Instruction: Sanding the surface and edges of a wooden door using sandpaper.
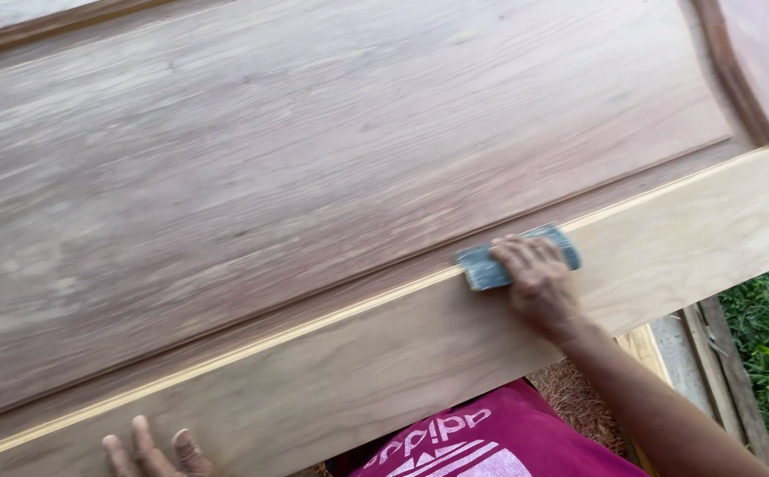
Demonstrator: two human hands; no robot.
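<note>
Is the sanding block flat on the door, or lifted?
Flat: the sanding block lies on the door frame, pressed by right hand.

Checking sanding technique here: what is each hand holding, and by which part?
Right hand presses a grey sanding block from above, fingers over its top near the right end. Left hand holds nothing, lying flat on the door.

Person seen from the head camera. A magenta shirt [482, 442] with a pale printed design across the front is worn. The right forearm [658, 406] is bare, no sleeve reaching it. No gloves, rings or watch are seen on the right hand [539, 278]. Of the left hand [150, 450], only bare fingers are shown.
</note>
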